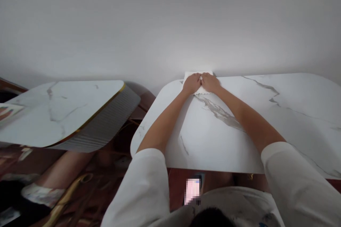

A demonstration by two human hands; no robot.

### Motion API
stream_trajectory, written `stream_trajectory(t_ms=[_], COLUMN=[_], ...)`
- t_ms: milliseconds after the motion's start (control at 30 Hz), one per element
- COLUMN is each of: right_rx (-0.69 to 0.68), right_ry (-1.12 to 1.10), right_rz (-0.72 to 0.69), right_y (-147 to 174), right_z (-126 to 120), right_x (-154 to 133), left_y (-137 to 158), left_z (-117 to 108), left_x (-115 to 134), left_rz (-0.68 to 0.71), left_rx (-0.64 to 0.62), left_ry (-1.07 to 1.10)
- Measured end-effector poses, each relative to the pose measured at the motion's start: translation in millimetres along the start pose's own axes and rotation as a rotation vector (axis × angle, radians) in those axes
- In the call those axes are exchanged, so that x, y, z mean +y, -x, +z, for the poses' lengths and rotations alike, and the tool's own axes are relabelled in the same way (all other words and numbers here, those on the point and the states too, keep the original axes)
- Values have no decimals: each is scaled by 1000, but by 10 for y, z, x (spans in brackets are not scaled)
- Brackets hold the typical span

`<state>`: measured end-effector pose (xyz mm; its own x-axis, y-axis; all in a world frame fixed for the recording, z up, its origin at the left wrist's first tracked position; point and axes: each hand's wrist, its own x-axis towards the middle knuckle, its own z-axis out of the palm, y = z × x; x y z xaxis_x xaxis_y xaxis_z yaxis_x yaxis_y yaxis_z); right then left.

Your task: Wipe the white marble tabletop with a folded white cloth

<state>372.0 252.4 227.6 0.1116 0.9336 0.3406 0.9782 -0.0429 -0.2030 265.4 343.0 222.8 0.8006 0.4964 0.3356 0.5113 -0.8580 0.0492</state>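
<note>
A white cloth point(203, 91) with a wavy edge lies at the far edge of a white marble-patterned table point(223, 149), close against the wall. My left hand point(192, 83) presses down on the cloth's left part, its fingers drawn together and pointing inward. Beside it, my right hand point(211, 82) bears on the right part in the same way. The fingertips of both hands nearly meet over the middle of the cloth. Both arms reach straight out across the tabletop. What lies beneath the palms is hidden.
A plain grey-white wall point(170, 21) rises behind the table. To the left stands a second marble-patterned table point(74, 110) with a gold edge and ribbed side, a gap between the two. Another person's leg point(64, 170) shows below it. A pixelated pink object point(192, 190) is near my lap.
</note>
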Motion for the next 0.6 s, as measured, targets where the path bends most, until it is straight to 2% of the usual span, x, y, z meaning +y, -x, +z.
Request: stream_trajectory(t_ms=[133, 267, 400, 600], right_rx=[1, -6, -4, -20], right_ry=[48, 76, 71, 45], right_rz=[71, 119, 144, 41], right_y=[238, 541, 838, 1356], right_z=[-123, -218, -280, -382], right_x=[199, 158, -52, -452], left_y=[-132, -9, 311, 1069], left_z=[100, 78, -43, -295], left_x=[264, 458, 586, 815], left_rz=[104, 167, 186, 133], left_rx=[25, 4, -17, -9], left_ry=[31, 65, 74, 47])
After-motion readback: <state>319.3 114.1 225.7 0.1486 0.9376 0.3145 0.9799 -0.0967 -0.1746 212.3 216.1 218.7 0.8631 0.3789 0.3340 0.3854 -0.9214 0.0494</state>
